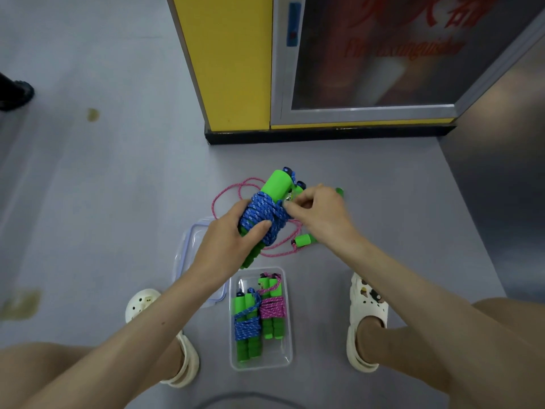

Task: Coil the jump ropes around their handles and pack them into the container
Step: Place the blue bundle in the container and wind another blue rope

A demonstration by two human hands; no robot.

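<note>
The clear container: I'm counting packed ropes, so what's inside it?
Inside the clear container lie two coiled ropes: a blue bundle and a pink bundle. Anything beneath them is hidden.

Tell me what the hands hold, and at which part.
The left hand grips the blue jump rope around its coiled middle; the right hand pinches the rope's end beside the coil.

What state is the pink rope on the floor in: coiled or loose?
Loose: the pink rope lies spread in loops on the floor, its green handle unwrapped.
</note>
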